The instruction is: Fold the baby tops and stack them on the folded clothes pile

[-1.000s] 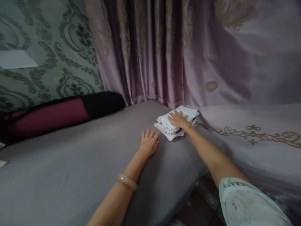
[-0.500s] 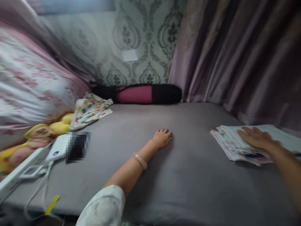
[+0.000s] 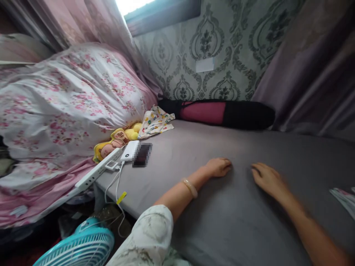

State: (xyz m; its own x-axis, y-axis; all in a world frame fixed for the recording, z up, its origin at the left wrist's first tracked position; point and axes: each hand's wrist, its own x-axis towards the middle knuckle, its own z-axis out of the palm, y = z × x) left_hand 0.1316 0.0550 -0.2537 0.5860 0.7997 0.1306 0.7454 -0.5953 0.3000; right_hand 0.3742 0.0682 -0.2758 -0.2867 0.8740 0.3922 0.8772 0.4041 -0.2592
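Note:
My left hand [image 3: 219,167], with a pale bangle [image 3: 190,187] on its wrist, rests on the grey sheet [image 3: 222,221] with fingers curled slightly and nothing held. To its right is my right hand [image 3: 267,177], a little blurred, palm down over the sheet, thumb and fingers apart, also holding nothing. A gap of bare sheet separates the two hands. At the right edge part of a stack of folded cloth [image 3: 344,199] shows; most of it is outside the view.
A black and pink long bag [image 3: 205,112] lies along the wall. On the left are a patterned cloth [image 3: 156,122], yellow plush toys [image 3: 111,147], a white power bank [image 3: 129,151], a power strip [image 3: 97,171] with cables, and a blue fan [image 3: 80,247] below.
My right hand has left the cloth stack and moved left, near my left hand. The view has turned left, bringing in the fan and pushing most of the stack out of sight.

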